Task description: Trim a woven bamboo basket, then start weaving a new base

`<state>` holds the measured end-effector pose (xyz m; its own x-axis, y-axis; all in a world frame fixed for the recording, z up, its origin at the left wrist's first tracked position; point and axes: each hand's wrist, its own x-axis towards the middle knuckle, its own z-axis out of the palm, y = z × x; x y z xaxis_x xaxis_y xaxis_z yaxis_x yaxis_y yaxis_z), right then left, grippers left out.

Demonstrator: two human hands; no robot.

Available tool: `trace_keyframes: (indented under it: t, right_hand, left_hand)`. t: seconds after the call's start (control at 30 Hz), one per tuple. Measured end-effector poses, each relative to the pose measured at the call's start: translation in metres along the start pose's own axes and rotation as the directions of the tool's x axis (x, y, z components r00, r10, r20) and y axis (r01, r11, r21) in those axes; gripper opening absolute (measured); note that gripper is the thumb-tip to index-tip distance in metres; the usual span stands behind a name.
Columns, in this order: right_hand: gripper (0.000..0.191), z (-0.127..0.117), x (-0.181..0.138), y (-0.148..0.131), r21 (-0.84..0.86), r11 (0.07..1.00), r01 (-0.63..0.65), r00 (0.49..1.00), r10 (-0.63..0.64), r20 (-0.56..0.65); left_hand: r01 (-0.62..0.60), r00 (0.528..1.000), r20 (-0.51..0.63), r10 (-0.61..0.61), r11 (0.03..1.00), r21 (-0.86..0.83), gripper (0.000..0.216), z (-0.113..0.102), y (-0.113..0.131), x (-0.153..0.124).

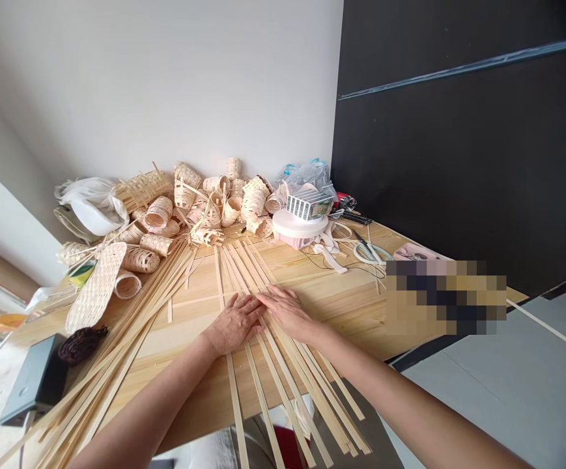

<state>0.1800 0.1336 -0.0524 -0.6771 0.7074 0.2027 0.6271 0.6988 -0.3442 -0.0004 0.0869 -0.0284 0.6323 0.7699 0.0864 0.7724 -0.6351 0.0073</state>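
Observation:
Several long, pale bamboo strips (236, 404) lie side by side on the wooden table, their near ends sticking out past its front edge. My left hand (236, 322) rests palm down on them with its fingers stretched out. Beside it, my right hand (285, 312) lies flat over more of the strips, fingers extended, its fingertips close to those of the left. A thin strip (189, 302) runs crosswise to the left of my hands. What lies directly beneath both palms is hidden.
A bundle of strips (158, 286) slants along the left. Small woven baskets (158, 213) pile up against the wall, near a flat woven piece (94, 290). Dark coiled material (80, 345) sits by a grey box (33, 381). Scissors (368, 251) lie right of a white round object (299, 225).

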Motion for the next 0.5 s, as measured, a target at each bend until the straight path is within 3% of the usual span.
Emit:
trace_keyframes:
  t: [0.5]
  right_hand:
    - [0.048,0.0020,-0.0018,-0.0039,-0.012,1.000,-0.012,1.000,0.012,-0.018]
  left_hand:
    - [0.025,0.999,-0.037,-0.023,0.998,0.049,0.045,0.0012,0.0035,-0.0058]
